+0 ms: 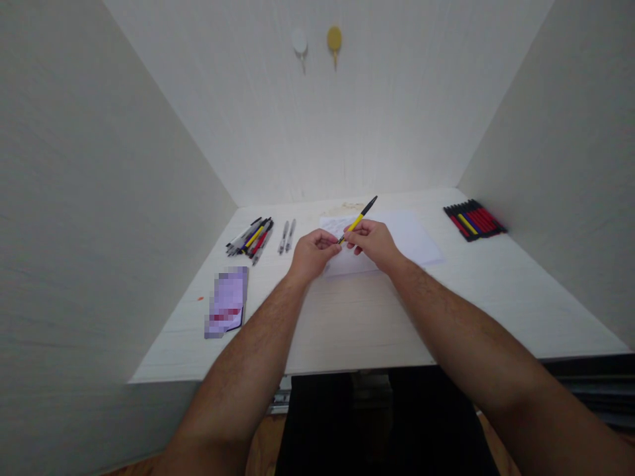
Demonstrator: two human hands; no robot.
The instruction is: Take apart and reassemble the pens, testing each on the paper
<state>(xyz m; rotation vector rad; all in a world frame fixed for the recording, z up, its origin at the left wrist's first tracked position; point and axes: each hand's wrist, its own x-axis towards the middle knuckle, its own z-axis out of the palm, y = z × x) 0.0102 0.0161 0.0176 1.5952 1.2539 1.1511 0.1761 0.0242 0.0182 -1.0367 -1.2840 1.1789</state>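
Over the white paper [417,237], we pinch the tilted yellow-and-black pen [358,219], left hand [314,254] at its lower tip, right hand [374,240] just above; light grips, held in line with each other, should steady it best.

Desk nook: white desktop [357,324], enclosing walls [357,132], paper [417,238], pens [475,220].

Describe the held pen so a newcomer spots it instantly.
On the white desk, find the paper where left hand and right hand nearly meet. Between them slants a yellow pen with a black upper end, the only pen held; the other pens lie on the desk.
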